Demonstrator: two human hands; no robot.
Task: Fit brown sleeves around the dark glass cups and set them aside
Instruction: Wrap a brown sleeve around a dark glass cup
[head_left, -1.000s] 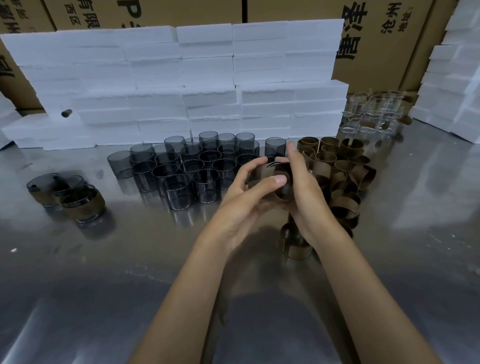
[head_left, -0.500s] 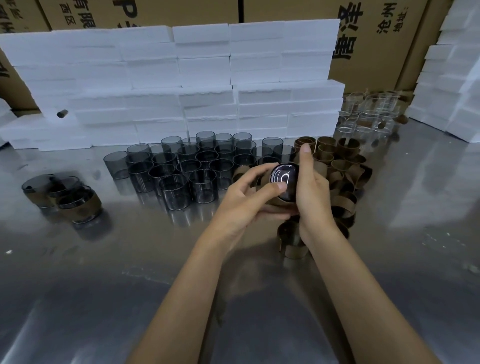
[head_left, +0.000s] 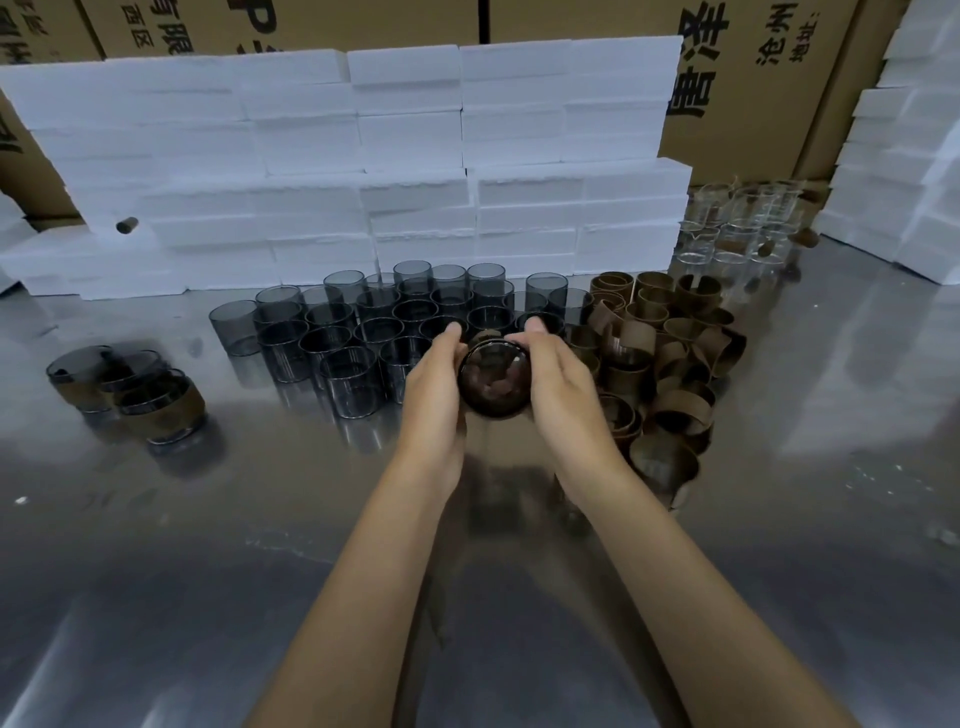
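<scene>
Both hands, left (head_left: 434, 395) and right (head_left: 563, 395), clasp a cup (head_left: 494, 378), apparently seating its sleeve; next, set it with the finished cups (head_left: 156, 400).

1. A packing or warehouse work area, seen from a head camera.
2. A shiny metal table (head_left: 156, 597) fills the foreground.
3. White foam blocks (head_left: 363, 171) are stacked in a wall at the back, more at the right.
4. Printed cardboard cartons (head_left: 753, 67) stand behind them.
5. Many identical dark cups (head_left: 358, 332), brown sleeves (head_left: 670, 353) and clear glasses (head_left: 737, 223) sit in batches.
</scene>
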